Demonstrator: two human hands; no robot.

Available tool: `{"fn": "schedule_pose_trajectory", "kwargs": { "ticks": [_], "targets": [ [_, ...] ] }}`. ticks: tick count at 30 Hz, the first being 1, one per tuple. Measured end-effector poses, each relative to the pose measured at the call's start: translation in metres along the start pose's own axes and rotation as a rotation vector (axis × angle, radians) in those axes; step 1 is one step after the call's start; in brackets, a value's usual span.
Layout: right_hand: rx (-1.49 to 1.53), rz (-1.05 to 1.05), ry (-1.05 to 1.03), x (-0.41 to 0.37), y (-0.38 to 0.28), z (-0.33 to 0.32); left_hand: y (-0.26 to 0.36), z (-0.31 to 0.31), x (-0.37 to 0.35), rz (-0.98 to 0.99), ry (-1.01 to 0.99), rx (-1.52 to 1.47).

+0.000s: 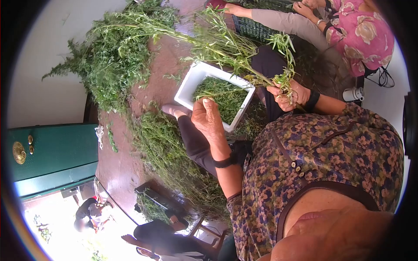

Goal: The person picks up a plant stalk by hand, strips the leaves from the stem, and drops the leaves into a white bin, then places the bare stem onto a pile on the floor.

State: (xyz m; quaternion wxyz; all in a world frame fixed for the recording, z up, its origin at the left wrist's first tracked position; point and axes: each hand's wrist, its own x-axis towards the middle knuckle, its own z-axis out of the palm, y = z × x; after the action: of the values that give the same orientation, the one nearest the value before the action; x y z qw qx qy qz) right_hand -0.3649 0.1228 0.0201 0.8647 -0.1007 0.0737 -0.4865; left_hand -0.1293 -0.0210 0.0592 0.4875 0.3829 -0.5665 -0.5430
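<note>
"Holding what, there in your right hand [292,95]?"

"A bundle of leafy stems [226,56]. I've got it clamped in my fist near the lower end, and the long tops stretch away over one edge of the white box [187,82]."

"And your left hand [207,119]?"

"Closed as well, pinching what looks like a thin sprig [233,92]. It's right by the rim, on the other side of the box from my right."

"Where's the box sitting?"

"Between my legs, with loose greenery [224,98] lying inside."

"Quite a heap around you."

"Yes, a big pile [122,61] ahead to the left, on the reddish floor [167,54], and more cut plants [161,148] beside my left leg."

"Who's with you?"

"Someone in a pink flowered top [365,32] on my right, near a dark crate [265,28]. Over on my left there's a green door [61,148]."
</note>
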Motion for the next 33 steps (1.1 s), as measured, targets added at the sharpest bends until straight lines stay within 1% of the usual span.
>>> {"fn": "schedule_pose_trajectory", "kwargs": {
  "ticks": [2,3,6,10,16,17,20,22,25,27,30,33],
  "targets": [
    [-0.018,-0.01,0.004,0.001,0.001,-0.002,0.001,0.01,-0.004,0.075,-0.018,-0.054],
    [-0.014,-0.003,-0.002,0.002,0.002,-0.004,0.002,0.013,-0.005,0.071,-0.028,-0.05],
    [0.026,0.019,-0.074,0.007,0.001,-0.001,0.008,0.018,-0.006,0.153,-0.027,0.175],
    [0.011,-0.01,-0.104,0.012,0.0,0.012,-0.003,0.017,-0.009,0.017,-0.113,0.11],
    [0.075,-0.017,-0.097,0.019,-0.001,0.017,-0.009,0.043,-0.021,0.048,-0.233,0.089],
    [0.074,-0.007,-0.109,0.021,-0.001,0.021,-0.011,0.041,-0.021,-0.039,-0.325,0.175],
    [0.084,0.027,-0.157,0.025,-0.002,0.028,-0.013,0.048,-0.021,0.117,-0.335,0.266],
    [0.103,0.058,-0.205,0.029,-0.003,0.027,-0.013,0.05,-0.022,0.117,-0.286,0.198],
    [0.13,0.057,-0.16,0.03,-0.002,0.032,-0.013,0.049,-0.02,0.136,-0.238,0.106],
    [0.175,0.083,-0.222,0.032,-0.002,0.033,-0.013,0.046,-0.019,0.173,-0.233,0.061],
    [0.24,0.121,-0.278,0.034,-0.002,0.034,-0.001,0.047,-0.02,0.194,-0.25,0.15],
    [0.28,0.154,-0.306,0.036,-0.001,0.034,-0.005,0.048,-0.018,0.381,-0.298,0.222]
  ]
}}
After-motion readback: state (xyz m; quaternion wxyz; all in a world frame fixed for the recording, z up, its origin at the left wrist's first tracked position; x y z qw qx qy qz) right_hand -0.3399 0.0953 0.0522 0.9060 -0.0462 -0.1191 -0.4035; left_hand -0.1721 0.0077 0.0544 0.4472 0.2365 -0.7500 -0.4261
